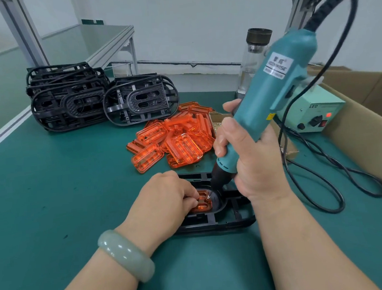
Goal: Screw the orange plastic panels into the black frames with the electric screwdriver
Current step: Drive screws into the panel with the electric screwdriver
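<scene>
The green matted tabletop [62, 178] fills most of the view. At 3 o'clock stands a large open brown cardboard box [366, 117]; its inside is out of sight. At 10 o'clock sit two stacks of oval black plastic frames [67, 102], one just beside the other.

The teal electric screwdriver [279, 87] slants from 1 o'clock down towards the centre, with its black cable [314, 181] looping over the tabletop at 3 o'clock. Just above the centre lies a loose pile of translucent orange plastic panels [173, 139].

At 6 o'clock, nearest the person, a single black frame [225, 221] lies flat on the tabletop. A pale green power unit [315, 114] with a lit red lamp sits at 3 o'clock against the cardboard box. Behind it, at 1 o'clock, stands a clear glass bottle with a dark cap [253, 57]; what it holds cannot be told.

The right hand [250, 160] is wrapped round the lower body of the screwdriver, with the bit down in the single frame's recess. The left hand [167, 199] has curled fingers that hold one orange panel [204, 206] in that recess, its fingertips just beside the bit. A small brown cardboard tray [216, 120] shows behind the right hand at 1 o'clock, its contents too hidden to name. A pale green bangle [125, 255] circles the left wrist.
</scene>
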Available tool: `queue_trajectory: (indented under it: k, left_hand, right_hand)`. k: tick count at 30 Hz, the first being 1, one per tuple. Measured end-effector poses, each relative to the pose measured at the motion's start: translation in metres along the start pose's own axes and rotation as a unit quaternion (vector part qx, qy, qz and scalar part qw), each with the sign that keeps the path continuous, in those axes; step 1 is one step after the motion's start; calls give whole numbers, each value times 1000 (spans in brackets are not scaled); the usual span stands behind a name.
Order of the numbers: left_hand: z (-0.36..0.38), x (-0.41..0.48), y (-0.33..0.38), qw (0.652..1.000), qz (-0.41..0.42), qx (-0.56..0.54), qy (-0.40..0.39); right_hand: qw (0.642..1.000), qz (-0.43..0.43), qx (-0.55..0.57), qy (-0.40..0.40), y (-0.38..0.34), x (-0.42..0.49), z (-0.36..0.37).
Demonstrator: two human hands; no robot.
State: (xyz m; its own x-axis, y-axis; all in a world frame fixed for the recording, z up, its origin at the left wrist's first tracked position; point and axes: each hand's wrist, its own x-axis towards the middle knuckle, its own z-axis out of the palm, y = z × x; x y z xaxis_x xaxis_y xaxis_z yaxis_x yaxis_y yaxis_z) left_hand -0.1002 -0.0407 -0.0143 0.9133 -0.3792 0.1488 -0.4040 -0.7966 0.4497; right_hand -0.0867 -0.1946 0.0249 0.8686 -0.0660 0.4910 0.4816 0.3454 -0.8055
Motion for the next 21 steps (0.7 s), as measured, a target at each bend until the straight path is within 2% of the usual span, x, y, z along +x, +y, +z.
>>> queue_trajectory:
  k: [5, 21]
  left_hand:
    - [-1, 0, 3, 999, 20, 30, -5]
    - [0, 1, 2, 1000, 9, 18, -11]
  right_hand:
    - [998, 3, 21, -63, 1, -2, 5]
    - [998, 27, 26, -47, 2, 1, 3]
